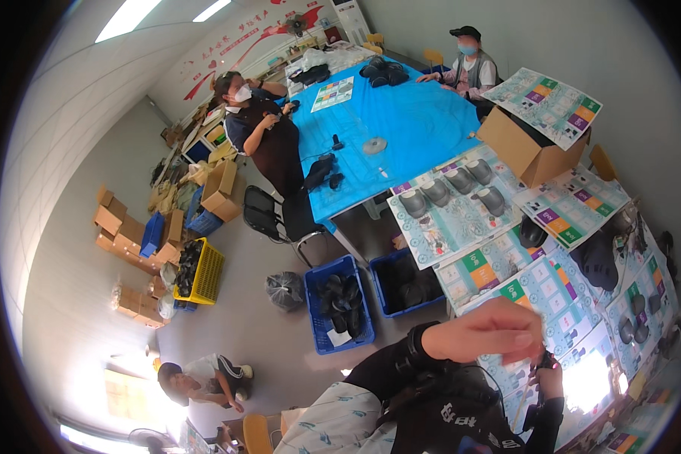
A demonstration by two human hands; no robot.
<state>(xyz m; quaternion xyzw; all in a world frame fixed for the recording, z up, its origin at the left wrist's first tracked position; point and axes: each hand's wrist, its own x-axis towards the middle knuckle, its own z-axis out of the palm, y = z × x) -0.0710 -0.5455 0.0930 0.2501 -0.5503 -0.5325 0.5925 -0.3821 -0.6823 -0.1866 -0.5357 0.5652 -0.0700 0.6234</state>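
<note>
My left hand [492,331] reaches across above the sheet-covered table, fingers curled in and slightly blurred; anything inside them is hidden. Lower and further right, my right hand [550,380] is closed by a small black thing [539,363] that I cannot make out. Under both hands lie printed paper sheets [533,291] with coloured squares. Beyond them, several dark grey, cup-shaped pieces [459,180] sit on another sheet. A black rounded piece [532,233] and a dark cap-like item [596,263] rest to the right of it.
A cardboard box [518,147] stands at the table's far right. Blue crates [318,333] with black pieces are on the floor to the left, near a black chair [268,216]. One person [261,144] stands at the blue-covered table [424,113], another [473,72] sits behind it, a third [204,382] is lower left.
</note>
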